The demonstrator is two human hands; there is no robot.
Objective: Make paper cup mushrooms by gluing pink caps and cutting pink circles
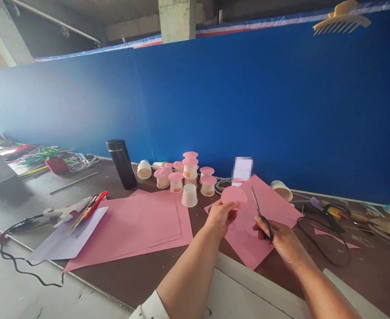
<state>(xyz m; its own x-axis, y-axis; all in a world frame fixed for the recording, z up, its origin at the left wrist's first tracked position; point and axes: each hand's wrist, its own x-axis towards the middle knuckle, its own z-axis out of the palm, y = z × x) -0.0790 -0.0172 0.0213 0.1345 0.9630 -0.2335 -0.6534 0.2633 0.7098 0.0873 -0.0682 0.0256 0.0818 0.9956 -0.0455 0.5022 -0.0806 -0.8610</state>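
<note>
Pinched between thumb and fingers, a round pink paper disc (234,196) is held up by my left hand (222,216). My right hand (278,237) grips a pair of scissors (264,223) by its dark handles, blades pointing up and a little apart from the disc. Under both hands lies a large pink paper sheet (248,248). Beyond my left hand stand several upturned paper cups topped with pink discs (208,184). One bare paper cup (189,196) stands at the front of that group.
To the left are more pink sheets (142,217), a white sheet (62,243), a glue gun (68,210) and a red utility knife (90,208). A black flask (122,164) stands behind them. Cables (331,235) lie at right; a blue partition (248,102) borders the table.
</note>
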